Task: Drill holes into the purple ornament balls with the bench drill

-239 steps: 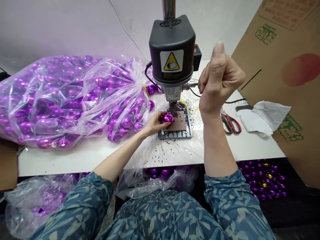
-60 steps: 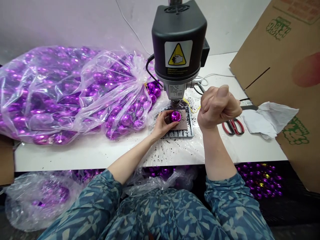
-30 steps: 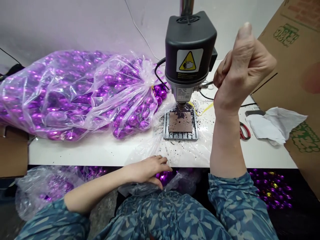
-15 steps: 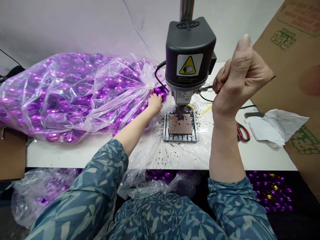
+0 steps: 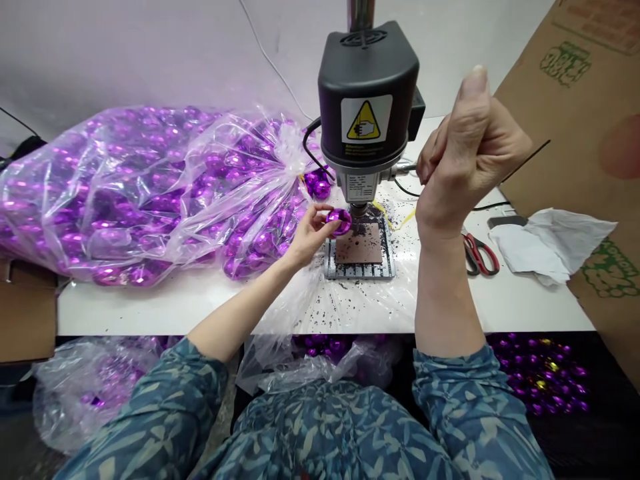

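Observation:
A shiny purple faceted ball (image 5: 339, 222) is pinched between the thumb and fingers of my left hand (image 5: 311, 235). It hangs over the left part of a brown square board (image 5: 367, 250), which has a small hole and lies on the grey slotted base (image 5: 390, 267) of a drill press (image 5: 369, 87). The drill's chuck (image 5: 358, 209) is just right of the ball. My right hand (image 5: 463, 150) is a raised fist around the drill press lever (image 5: 409, 168), of which only a short piece shows.
A clear bag of purple balls (image 5: 140, 193) fills the table's left, with loose balls (image 5: 318, 183) by its tied neck. Scissors (image 5: 481, 255) and white paper (image 5: 537, 247) lie right. A cardboard box (image 5: 565, 147) leans there. Dark shavings are scattered around the base. More balls (image 5: 543, 373) sit below.
One ball was on the board under the chuck, then my left hand dropped below the table edge. It reached to the loose balls and came back with another. My right hand stays at the lever.

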The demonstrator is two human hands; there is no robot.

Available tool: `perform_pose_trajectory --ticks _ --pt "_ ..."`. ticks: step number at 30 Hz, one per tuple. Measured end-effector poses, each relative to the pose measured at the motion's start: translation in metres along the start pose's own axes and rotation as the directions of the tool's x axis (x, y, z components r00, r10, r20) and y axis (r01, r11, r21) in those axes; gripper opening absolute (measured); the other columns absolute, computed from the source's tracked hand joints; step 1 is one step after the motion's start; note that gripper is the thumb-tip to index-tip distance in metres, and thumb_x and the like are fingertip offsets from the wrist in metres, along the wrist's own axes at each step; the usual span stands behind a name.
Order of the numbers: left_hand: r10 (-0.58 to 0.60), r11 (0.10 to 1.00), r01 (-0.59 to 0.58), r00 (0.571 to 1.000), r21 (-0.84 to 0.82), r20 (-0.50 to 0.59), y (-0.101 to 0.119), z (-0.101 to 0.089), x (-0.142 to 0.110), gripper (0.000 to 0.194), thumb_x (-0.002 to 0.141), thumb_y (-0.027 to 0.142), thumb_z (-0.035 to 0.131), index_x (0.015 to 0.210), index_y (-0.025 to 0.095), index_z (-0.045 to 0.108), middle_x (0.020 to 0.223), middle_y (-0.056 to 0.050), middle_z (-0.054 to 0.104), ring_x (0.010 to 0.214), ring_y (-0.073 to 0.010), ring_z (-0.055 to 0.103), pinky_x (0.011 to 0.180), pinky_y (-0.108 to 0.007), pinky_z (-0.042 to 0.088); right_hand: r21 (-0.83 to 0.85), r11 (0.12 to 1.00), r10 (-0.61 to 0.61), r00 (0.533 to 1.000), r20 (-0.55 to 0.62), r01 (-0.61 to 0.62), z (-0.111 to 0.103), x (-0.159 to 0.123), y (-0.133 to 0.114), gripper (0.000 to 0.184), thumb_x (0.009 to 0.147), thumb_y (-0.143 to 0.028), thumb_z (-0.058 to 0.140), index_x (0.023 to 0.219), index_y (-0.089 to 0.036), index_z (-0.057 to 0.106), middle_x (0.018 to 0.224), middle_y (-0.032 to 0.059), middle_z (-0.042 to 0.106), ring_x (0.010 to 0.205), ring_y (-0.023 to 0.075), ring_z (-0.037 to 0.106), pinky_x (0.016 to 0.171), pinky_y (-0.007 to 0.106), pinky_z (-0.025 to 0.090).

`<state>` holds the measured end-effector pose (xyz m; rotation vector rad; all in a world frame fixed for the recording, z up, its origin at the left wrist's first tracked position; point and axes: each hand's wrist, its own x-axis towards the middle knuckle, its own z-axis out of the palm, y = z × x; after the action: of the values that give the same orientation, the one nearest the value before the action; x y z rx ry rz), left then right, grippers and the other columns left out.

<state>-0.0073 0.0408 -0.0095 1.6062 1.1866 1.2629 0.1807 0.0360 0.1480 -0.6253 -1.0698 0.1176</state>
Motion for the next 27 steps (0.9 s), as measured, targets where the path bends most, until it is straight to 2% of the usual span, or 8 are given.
perform_pose_trajectory --ticks 1,3,5,11,16,18,22,27 --pt "-0.093 0.986 0.097 0.995 -0.134 0.036 -0.004 0.005 -0.004 0.039 0.095 0.044 0.077 0.124 0.024 0.061 0.105 -0.008 0.076 0.094 -0.0224 0.075 0.088 -0.044 0.064 -0.014 1.000 0.000 1.000 0.002 0.000 0.000 0.000 0.001 0.071 0.089 -0.084 0.040 0.054 -0.024 0.028 0.045 -0.0061 0.026 0.042 0.0068 0.031 0.050 0.031 0.033" --pt "-0.226 0.930 0.241 0.970 -0.279 0.084 -0.014 0.013 -0.005 0.047 0.091 0.046 0.081 0.125 0.022 0.059 0.103 -0.008 0.077 0.094 -0.0225 0.077 0.087 -0.044 0.065 -0.009 1.000 -0.004 1.000 0.010 0.004 0.000 0.000 0.002 0.071 0.089 -0.085 0.038 0.054 -0.024 0.030 0.046 -0.0054 0.027 0.043 0.0072 0.031 0.052 0.032 0.033" --pt "-0.266 0.905 0.278 0.960 -0.321 0.084 -0.022 0.018 -0.004 0.055 0.085 0.046 0.087 0.126 0.021 0.061 0.105 -0.008 0.079 0.097 -0.0238 0.078 0.090 -0.045 0.065 0.016 1.000 -0.007 1.000 0.017 0.006 0.000 0.000 0.002 0.070 0.090 -0.083 0.039 0.055 -0.024 0.032 0.048 -0.0048 0.029 0.044 0.0075 0.032 0.052 0.032 0.032" --pt "-0.215 0.915 0.229 0.973 -0.331 0.078 -0.029 0.024 -0.002 0.062 0.074 0.049 0.096 0.120 0.019 0.065 0.104 -0.009 0.082 0.099 -0.0248 0.080 0.100 -0.049 0.063 -0.010 1.000 0.009 1.000 0.020 -0.009 -0.001 0.000 0.001 0.071 0.088 -0.087 0.037 0.055 -0.025 0.029 0.046 -0.0057 0.027 0.043 0.0076 0.031 0.051 0.032 0.033" --pt "-0.172 0.931 0.180 0.984 -0.317 0.053 -0.032 0.034 -0.001 0.060 0.070 0.048 0.097 0.109 0.020 0.061 0.105 -0.009 0.081 0.101 -0.0241 0.079 0.097 -0.046 0.063 -0.060 0.998 -0.005 1.000 0.020 0.007 -0.001 -0.001 0.001 0.069 0.090 -0.085 0.031 0.055 -0.026 0.028 0.046 -0.0055 0.027 0.043 0.0076 0.031 0.052 0.031 0.036" --pt "-0.156 0.946 0.163 0.987 -0.282 0.046 -0.034 0.038 0.000 0.058 0.070 0.046 0.097 0.107 0.021 0.060 0.106 -0.008 0.081 0.102 -0.0238 0.079 0.095 -0.044 0.064 -0.084 0.996 -0.007 1.000 0.023 0.009 -0.001 -0.001 0.001 0.068 0.090 -0.084 0.031 0.055 -0.026 0.028 0.046 -0.0053 0.027 0.043 0.0080 0.031 0.051 0.032 0.037" --pt "-0.124 0.973 0.132 0.991 -0.190 0.056 -0.037 0.042 -0.001 0.056 0.069 0.043 0.097 0.106 0.021 0.061 0.106 -0.007 0.078 0.094 -0.0203 0.077 0.087 -0.038 0.063 0.027 0.999 -0.033 0.999 0.008 0.033 -0.001 -0.001 0.001 0.068 0.088 -0.081 0.047 0.054 -0.026 0.028 0.044 -0.0060 0.027 0.039 0.0085 0.029 0.048 0.035 0.032" --pt "0.008 1.000 -0.007 0.997 -0.016 0.079 -0.032 0.043 -0.011 0.052 0.075 0.031 0.091 0.117 0.020 0.064 0.114 -0.009 0.076 0.095 -0.0193 0.074 0.089 -0.038 0.062 0.042 0.999 -0.017 1.000 0.015 0.017 -0.001 -0.002 0.002 0.070 0.086 -0.083 0.048 0.053 -0.024 0.028 0.045 -0.0071 0.027 0.039 0.0062 0.029 0.048 0.032 0.031"
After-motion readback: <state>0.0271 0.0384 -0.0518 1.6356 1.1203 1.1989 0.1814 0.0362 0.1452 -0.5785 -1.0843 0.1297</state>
